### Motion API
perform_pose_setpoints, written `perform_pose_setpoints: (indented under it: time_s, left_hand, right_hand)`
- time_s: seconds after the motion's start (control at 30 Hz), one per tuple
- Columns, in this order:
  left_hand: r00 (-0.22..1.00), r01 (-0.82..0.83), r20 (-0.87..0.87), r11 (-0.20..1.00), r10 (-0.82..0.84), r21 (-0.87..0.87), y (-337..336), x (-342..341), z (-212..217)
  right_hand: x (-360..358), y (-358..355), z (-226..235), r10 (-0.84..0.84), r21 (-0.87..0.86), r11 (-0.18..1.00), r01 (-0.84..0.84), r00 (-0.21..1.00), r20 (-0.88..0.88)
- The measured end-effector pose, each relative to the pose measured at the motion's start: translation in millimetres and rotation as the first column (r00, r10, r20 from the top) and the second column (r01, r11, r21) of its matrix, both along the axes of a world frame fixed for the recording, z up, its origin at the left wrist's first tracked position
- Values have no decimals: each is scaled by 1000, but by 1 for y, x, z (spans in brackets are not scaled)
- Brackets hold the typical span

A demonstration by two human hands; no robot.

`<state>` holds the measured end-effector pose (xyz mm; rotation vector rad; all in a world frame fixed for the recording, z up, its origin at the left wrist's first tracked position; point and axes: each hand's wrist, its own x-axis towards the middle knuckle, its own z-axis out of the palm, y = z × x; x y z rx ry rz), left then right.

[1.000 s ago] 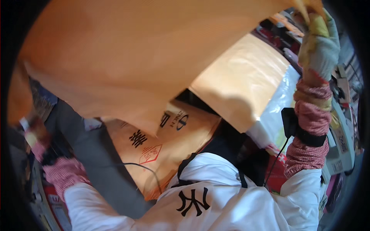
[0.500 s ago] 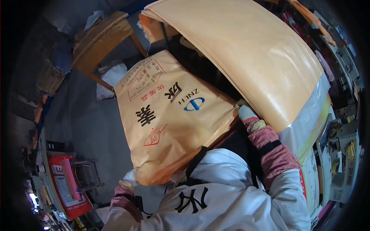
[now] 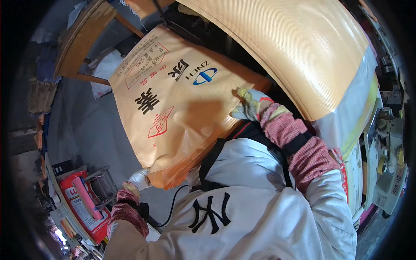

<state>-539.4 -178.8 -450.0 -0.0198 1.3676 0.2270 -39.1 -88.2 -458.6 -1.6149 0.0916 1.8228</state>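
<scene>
A stack of orange woven sacks (image 3: 173, 112) with printed marks lies in front of my chest. My left hand (image 3: 138, 178), in a pale glove with a red knitted cuff, grips the stack's near lower corner. My right hand (image 3: 251, 106), gloved the same way, presses on the stack's right edge with bent fingers. Above and to the right, a large plain orange woven sack (image 3: 294, 47) arches over a pile with a white side (image 3: 351, 117). My white jacket fills the lower middle of the view.
A wooden table (image 3: 82, 43) stands at the upper left over a grey floor (image 3: 91, 130), with a white bag (image 3: 104, 73) beneath it. A red box with a pink roll (image 3: 84, 199) sits at the lower left. A sewing machine (image 3: 388, 169) stands at the right edge.
The big orange sack that covered the view has swung up and to the right. My right hand came down from high at the right onto the printed stack; my left hand took its lower corner.
</scene>
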Motion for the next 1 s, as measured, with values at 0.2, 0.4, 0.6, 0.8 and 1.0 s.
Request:
perform_pose_setpoints:
  time_s: [0.2,0.4,0.6,0.8,1.0]
  left_hand:
    - [1000,-8,14,1000,8,-19,-6,-10,-2]
    - [991,-14,-132,999,20,47,-7,-1,-7]
    - [966,87,-256,972,-29,217,-13,-9,-32]
    - [93,983,-799,184,-594,-22,-51,-64,-125]
    - [-5,946,-735,234,-678,-222,6,47,-53]
  right_hand:
    - [66,21,-169,-93,588,752,-297,835,542]
    - [26,11,31,115,549,835,27,968,-223]
    - [13,1,42,280,625,763,-167,956,-87]
    - [5,4,63,365,680,660,-319,928,80]
    - [16,-40,49,119,620,710,-332,925,360]
